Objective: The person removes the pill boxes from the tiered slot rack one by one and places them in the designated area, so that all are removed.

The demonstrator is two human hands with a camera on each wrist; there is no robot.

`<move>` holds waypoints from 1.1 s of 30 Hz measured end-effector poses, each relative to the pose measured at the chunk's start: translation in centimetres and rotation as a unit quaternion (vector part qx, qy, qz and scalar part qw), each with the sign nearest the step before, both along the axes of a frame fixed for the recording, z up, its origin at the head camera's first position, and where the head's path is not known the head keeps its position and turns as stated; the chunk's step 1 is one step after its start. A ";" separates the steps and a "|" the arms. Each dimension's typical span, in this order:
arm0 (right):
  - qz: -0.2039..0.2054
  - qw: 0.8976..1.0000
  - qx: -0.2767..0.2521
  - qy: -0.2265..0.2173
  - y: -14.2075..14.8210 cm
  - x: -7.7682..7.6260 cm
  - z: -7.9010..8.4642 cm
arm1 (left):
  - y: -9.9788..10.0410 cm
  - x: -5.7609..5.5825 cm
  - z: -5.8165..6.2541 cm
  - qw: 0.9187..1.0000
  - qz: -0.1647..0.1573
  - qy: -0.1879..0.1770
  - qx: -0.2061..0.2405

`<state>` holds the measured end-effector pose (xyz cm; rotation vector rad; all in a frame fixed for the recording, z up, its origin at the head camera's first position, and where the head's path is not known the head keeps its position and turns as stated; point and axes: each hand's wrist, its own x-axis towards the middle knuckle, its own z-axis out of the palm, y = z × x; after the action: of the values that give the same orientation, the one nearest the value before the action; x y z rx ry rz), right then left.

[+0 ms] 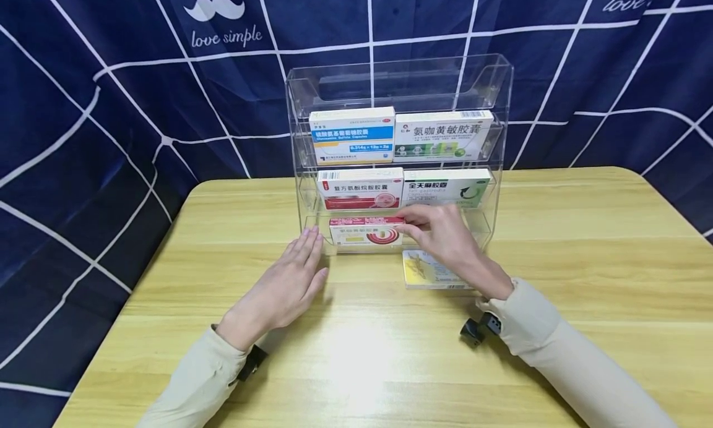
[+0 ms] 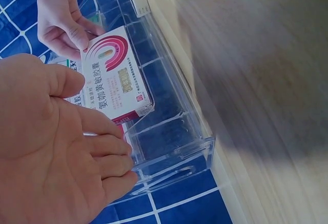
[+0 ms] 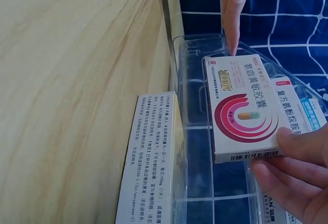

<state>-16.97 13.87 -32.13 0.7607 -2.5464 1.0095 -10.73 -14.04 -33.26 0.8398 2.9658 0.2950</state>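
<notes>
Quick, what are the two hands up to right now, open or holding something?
Left hand: open, holding nothing.
Right hand: closed, pinching one end of a red-and-white medicine box.

Between the forearms, the desk (image 1: 356, 347) gives a hand an open path towards the clear acrylic rack (image 1: 401, 63). At its front, the yellow-and-white medicine box (image 1: 423, 270) lies in the way on the right, the left hand (image 1: 281, 289) on the left. Bottom-tier room right of the red-and-white capsule box (image 1: 364, 233) sits behind the right hand (image 1: 445, 233).
</notes>
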 end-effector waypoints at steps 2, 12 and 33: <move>0.001 1.000 0.000 -0.003 0.0 0.0 0.0 | 0.0 0.0 0.0 1.000 -0.001 -0.001 0.001; 0.003 1.000 0.002 -0.029 0.1 0.1 0.1 | 0.0 0.0 -0.1 1.000 0.001 0.003 0.001; 0.015 0.993 0.027 -0.114 0.5 0.2 0.2 | 0.0 0.1 -0.1 1.000 -0.002 0.000 0.000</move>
<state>-16.72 14.38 -31.98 0.7375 -2.7735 1.0964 -10.63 -14.05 -33.32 0.8449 2.9650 0.2947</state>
